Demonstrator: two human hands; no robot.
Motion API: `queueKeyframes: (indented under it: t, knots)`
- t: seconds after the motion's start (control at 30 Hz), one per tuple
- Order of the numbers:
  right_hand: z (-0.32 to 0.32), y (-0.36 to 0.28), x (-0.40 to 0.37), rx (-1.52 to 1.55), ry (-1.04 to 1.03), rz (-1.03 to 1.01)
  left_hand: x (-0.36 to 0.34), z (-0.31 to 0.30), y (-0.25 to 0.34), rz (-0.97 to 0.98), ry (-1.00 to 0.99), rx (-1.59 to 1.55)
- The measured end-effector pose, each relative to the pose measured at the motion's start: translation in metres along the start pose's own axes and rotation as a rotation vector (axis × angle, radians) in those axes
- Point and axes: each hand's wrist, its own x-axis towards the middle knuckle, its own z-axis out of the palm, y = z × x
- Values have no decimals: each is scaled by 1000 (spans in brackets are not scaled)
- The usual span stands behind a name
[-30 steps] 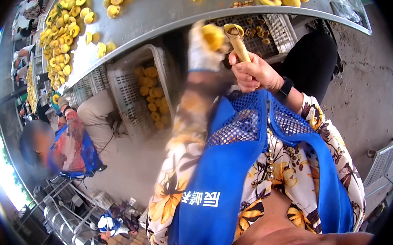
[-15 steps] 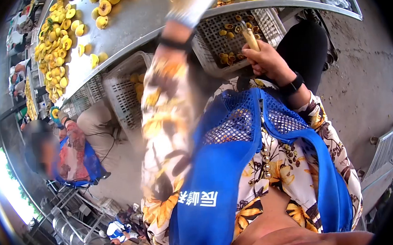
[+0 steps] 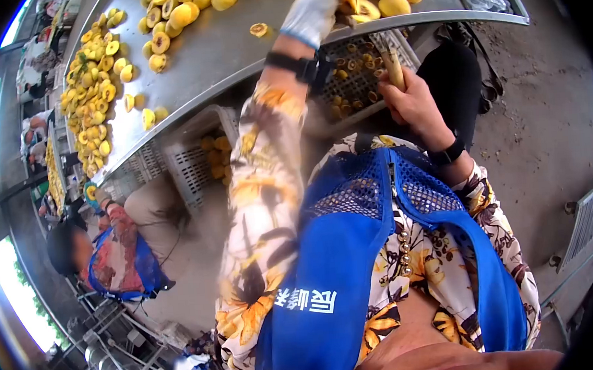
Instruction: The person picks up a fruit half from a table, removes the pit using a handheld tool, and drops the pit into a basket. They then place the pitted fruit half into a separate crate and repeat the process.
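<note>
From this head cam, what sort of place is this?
Probably a fruit-processing line. A long steel table carries halved yellow fruit, plastic crates beneath it hold fruit and pits, and a co-worker in a blue apron is alongside. The right hand grips a wooden-handled tool.

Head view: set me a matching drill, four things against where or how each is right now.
1 left hand
2 right hand
3 crate of pits
4 crate of peach halves

a grips wooden-handled tool
b under table edge, behind tool
c gloved, among peaches on table
d under table, nearer the co-worker

Pairs: 1-c, 2-a, 3-b, 4-d
</note>
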Motion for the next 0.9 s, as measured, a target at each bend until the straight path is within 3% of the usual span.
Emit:
queueKeyframes:
  t: [0.07, 0.13, 0.2, 0.23, 0.57, 0.77, 0.8, 0.9]
  knots:
    - [8, -1, 6, -275, 87, -214, -39, -15, -18, 170, -2, -273]
    - [18, -5, 13, -458, 150, -451, -75, -17, -16, 30, 96, -652]
    - [29, -11, 15, -537, 86, -435, -106, -4, -9, 149, 331, -518]
    - [32, -13, 15, -578, 56, -424, -113, -10, -7, -100, 262, -841]
    - [39, -10, 3, -688, -64, -399, -113, 4, -35, -41, 281, -827]
    - [39, -10, -2, -690, -181, -346, -117, -10, -45, -142, 229, -689]
    - [39, -11, -3, -693, -207, -324, -112, -15, -57, 5, 180, -418]
    - [40, -5, -4, -669, -267, -344, -114, -29, -48, -107, -133, -496]
